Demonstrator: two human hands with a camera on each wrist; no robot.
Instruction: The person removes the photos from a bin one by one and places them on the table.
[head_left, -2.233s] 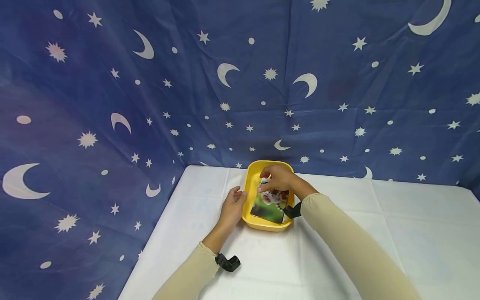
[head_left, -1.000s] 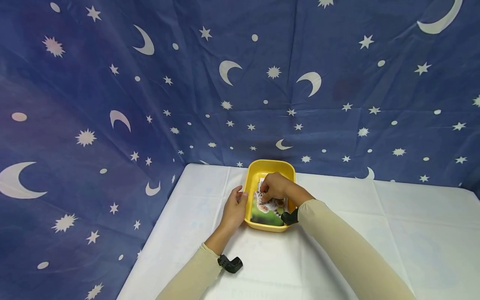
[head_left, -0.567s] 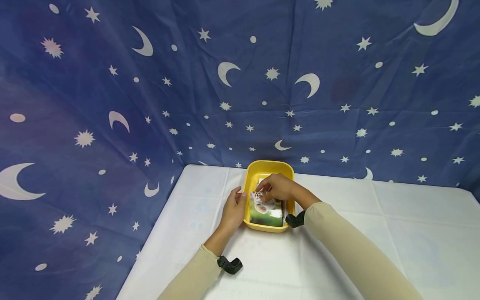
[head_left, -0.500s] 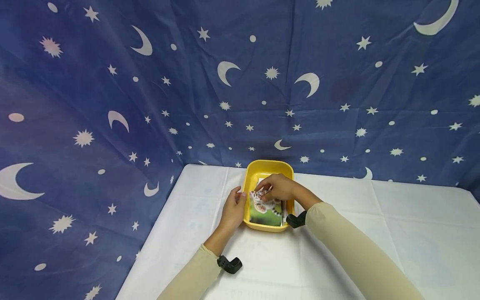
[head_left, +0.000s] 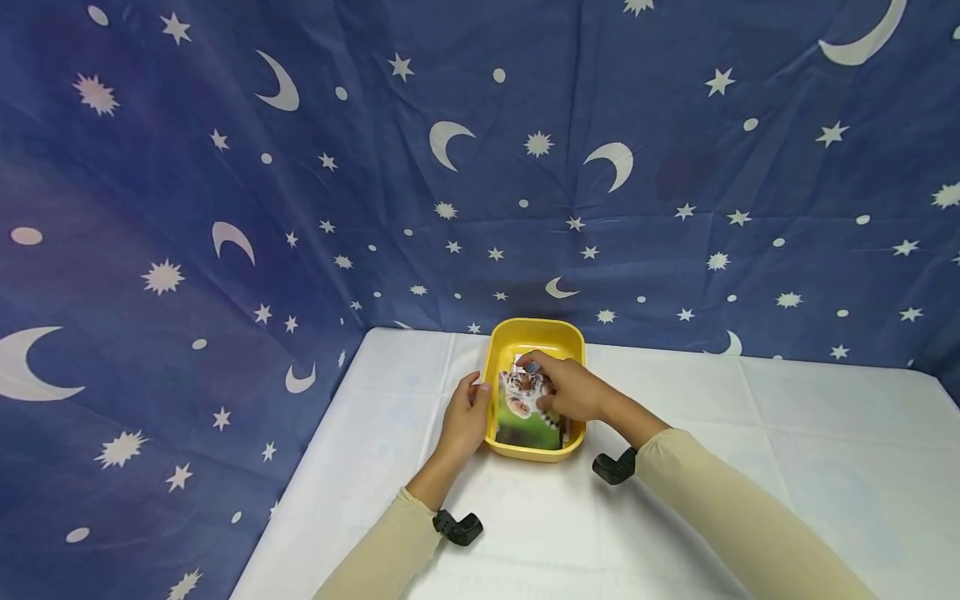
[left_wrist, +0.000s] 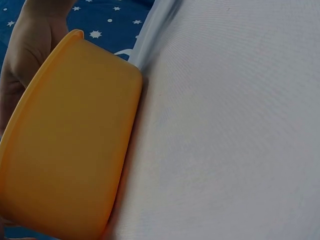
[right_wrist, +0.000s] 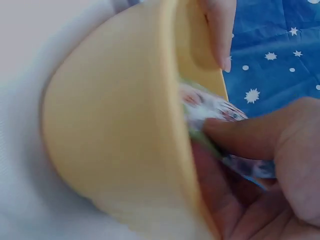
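A yellow plastic tub stands on the white cloth near the back curtain. Inside lies a picture card with a tiger cub on green, over other cards whose edges peek out at the top and right. My right hand reaches in from the right and grips the card, thumb on its face and fingers lower down, partly hidden by the tub wall. At the left rim, my left hand holds the tub, its thumb at the rim and its other fingers outside.
White cloth covers the table. A blue curtain with moons and stars rises directly behind the tub and along the left side. Black wrist cameras are strapped under both forearms.
The tiger card has turned from slanted to nearly straight and shifted left. My right hand has drawn back rightward, uncovering more of the card. The left hand stays at the rim.
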